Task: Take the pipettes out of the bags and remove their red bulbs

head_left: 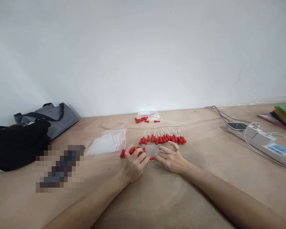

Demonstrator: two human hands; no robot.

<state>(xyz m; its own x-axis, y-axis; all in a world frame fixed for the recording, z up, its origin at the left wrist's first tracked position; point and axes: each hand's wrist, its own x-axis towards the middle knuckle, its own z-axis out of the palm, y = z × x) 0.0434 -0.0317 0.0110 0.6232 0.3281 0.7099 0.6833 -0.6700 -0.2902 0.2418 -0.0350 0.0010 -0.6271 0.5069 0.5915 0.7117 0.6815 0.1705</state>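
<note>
Close together over the table, my left hand [134, 163] and my right hand [170, 159] are both closed in a pinch. Between their fingertips a red rubber bulb [152, 158] of a dropper lies sideways; its glass tube is hidden by the fingers. Under and behind the hands is a row of clear thin glass tubes [152, 149]. Loose red bulbs [122, 153] lie beside and behind my left hand, partly covered by its fingers. Just beyond, several droppers with red bulbs [165, 138] lie in a row, bulbs toward me.
Clear zip bags with red lines [107, 141] are piled to the left. More red bulbs [139, 120] and a clear bag [147, 114] lie near the wall. A black bag [19, 143] and striped bag [64, 117] stand left; a power strip [274, 149] with cables sits right.
</note>
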